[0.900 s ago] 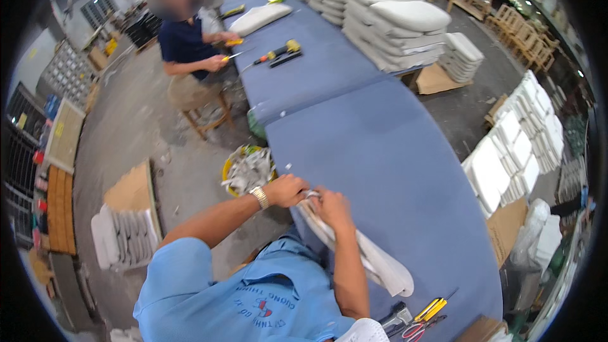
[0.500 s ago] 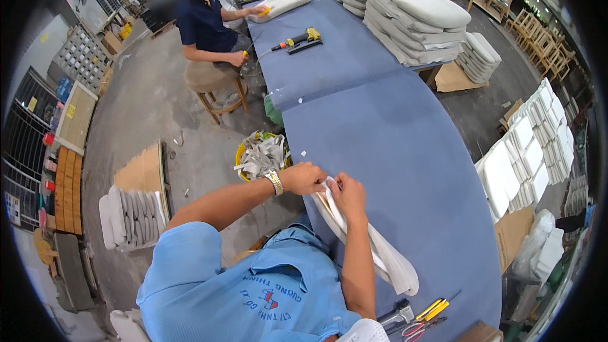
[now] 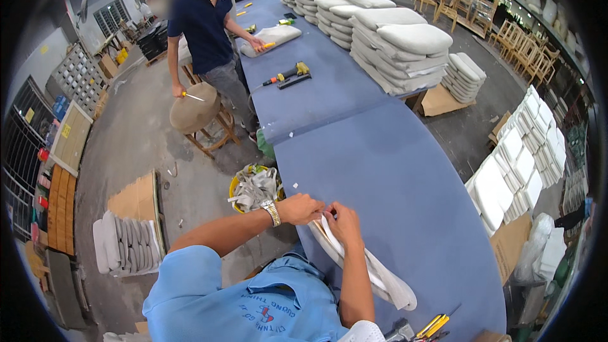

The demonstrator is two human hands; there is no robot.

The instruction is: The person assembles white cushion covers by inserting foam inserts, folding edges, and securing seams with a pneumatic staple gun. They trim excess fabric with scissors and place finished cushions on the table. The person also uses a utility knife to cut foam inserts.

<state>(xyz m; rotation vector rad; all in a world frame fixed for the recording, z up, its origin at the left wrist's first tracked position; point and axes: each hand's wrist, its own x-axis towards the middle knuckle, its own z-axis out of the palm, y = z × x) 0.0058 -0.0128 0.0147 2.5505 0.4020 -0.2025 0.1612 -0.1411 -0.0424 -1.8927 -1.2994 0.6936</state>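
Fingers of your left hand (image 3: 303,208) and right hand (image 3: 342,221) pinch the cover (image 3: 373,272) edge at the table (image 3: 392,171) rim; you seem mid-fitting, so next tug it evenly.

White cushion cover (image 3: 380,275), blue table (image 3: 392,171)

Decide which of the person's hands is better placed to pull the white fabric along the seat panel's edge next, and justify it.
Probably the right hand: its grip already pinches the white fabric at the seat panel edge, while the left hand presses the corner steady on the blue table.
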